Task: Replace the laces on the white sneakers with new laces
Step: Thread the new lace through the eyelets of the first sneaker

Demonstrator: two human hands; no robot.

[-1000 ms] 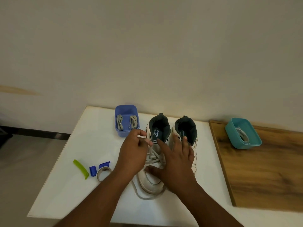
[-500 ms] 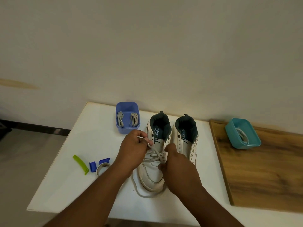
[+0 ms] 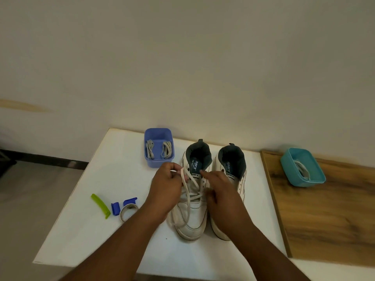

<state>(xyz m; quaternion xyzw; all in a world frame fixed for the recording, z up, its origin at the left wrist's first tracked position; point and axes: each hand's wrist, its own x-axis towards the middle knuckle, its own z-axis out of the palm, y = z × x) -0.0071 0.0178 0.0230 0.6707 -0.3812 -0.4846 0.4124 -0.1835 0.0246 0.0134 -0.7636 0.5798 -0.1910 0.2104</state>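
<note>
Two white sneakers stand side by side on the white table (image 3: 113,175), toes toward me. The left sneaker (image 3: 191,220) is laced with an off-white lace (image 3: 188,201) whose loose ends trail over its toe. My left hand (image 3: 165,187) pinches one lace end near the top eyelets. Over the gap between the shoes, my right hand (image 3: 220,187) has its fingers at the upper lacing of the left sneaker and covers part of the right sneaker (image 3: 233,165). A purple tub (image 3: 158,134) behind holds two bundled grey laces (image 3: 150,152).
A teal tub (image 3: 304,179) with a lace inside sits on a wooden board (image 3: 324,216) at the right. Left of the shoes lie a green clip (image 3: 100,205), two blue clips (image 3: 115,208) and a tape roll (image 3: 126,211). A wall stands close behind the table.
My right hand has lifted off the shoe's toe and moved up to the lacing near the tongue. The left hand still pinches the lace end, which now stands pulled out longer.
</note>
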